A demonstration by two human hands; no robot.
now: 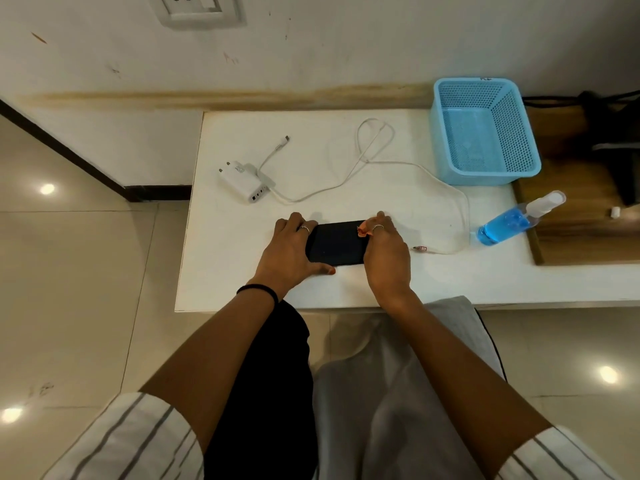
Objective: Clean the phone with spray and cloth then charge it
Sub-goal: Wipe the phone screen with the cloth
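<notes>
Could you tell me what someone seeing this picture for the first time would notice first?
Most likely the two hands at the near edge of the white table: the left hand grips the dark phone while the right hand presses a small orange cloth to its far right corner. Next, the bright blue basket at the back right and the blue spray bottle lying in front of it.

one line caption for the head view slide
Left hand steadies phone while right hand wipes it with orange cloth.
</notes>
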